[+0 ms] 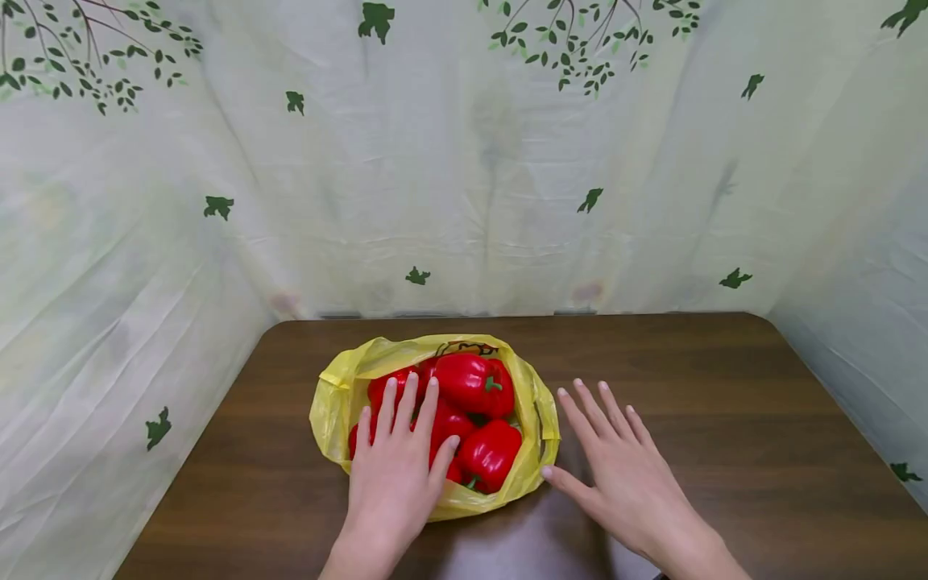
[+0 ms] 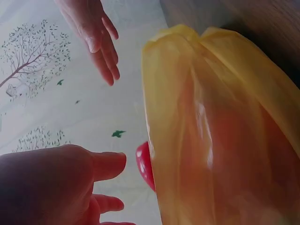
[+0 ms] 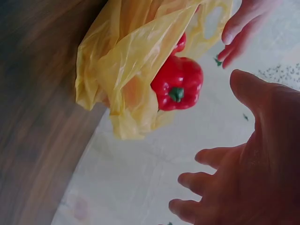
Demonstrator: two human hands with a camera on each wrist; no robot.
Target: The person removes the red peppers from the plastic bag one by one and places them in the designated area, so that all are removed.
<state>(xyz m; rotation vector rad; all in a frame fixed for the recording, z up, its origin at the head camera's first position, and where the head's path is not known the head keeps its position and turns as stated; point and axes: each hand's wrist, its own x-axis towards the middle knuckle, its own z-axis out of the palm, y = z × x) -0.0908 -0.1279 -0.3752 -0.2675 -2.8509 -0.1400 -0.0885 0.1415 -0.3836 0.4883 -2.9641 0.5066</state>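
A yellow plastic bag stands on the table with its mouth wide, holding several red bell peppers with green stems. In the head view my left hand is over the bag's near left part, fingers extended and spread, hiding some peppers; the left wrist view shows it apart from the bag, gripping nothing. My right hand hovers just right of the bag with fingers spread and holds nothing. From the right wrist, one bell pepper shows at the bag's opening, a gap away from the fingers.
The brown wooden table extends to both sides of the bag. White cloth printed with green leaves and branches hangs behind and at both sides. A pale glare lies on the table near its front, between the hands.
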